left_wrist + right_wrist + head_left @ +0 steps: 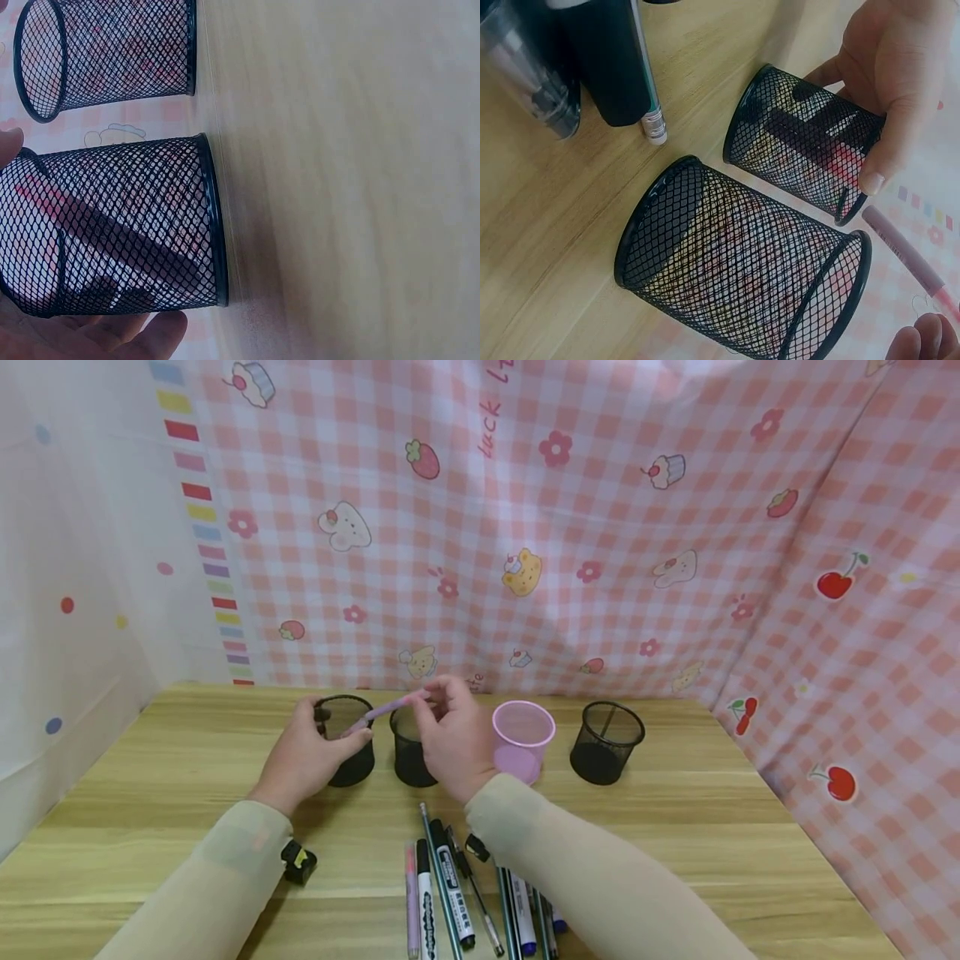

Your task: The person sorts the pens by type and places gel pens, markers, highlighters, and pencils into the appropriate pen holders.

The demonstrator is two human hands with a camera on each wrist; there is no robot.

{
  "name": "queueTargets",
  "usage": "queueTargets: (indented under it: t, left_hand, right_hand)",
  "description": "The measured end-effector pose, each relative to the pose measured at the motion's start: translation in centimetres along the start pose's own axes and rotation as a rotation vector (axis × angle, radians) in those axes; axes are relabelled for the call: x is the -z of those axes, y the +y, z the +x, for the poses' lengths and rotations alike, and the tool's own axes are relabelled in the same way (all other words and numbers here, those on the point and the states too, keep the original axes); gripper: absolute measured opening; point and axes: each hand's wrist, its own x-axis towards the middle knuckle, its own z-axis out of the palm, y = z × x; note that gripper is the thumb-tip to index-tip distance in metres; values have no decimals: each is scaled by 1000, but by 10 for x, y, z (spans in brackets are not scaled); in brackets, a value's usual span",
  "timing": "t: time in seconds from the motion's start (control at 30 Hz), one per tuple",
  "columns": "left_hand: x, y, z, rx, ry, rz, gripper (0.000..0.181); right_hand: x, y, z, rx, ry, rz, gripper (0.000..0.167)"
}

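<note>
My left hand (311, 756) grips the side of the leftmost black mesh pen cup (354, 770), its thumb over the front near the rim. Inside that cup leans a dark-looking marker with a pinkish-red end (124, 244), seen through the mesh in the left wrist view. My right hand (459, 739) pinches a light purple marker (390, 707) by its pink end. The marker slants down to the left, and its other end is over the cup's mouth. Behind my right hand stands a second black mesh cup (411, 762), partly hidden in the head view.
A pink mesh cup (523, 752) and another black mesh cup (606, 752) stand to the right. Several markers, pens and pencils lie in front, among them a purple marker (412, 902) and a black-capped marker (450, 881); my right sleeve covers some. A checked cloth (480, 527) hangs behind the table.
</note>
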Motion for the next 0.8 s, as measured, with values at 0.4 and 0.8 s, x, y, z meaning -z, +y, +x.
queueTargets:
  t: [0.4, 0.8]
  left_hand:
    - [0, 0, 0, -3, -2, 1, 120]
    - [0, 1, 0, -3, 2, -2, 116]
  right_hand:
    - [-4, -2, 0, -4, -37, -47, 12]
    - [-4, -3, 0, 19, -72, -141, 15]
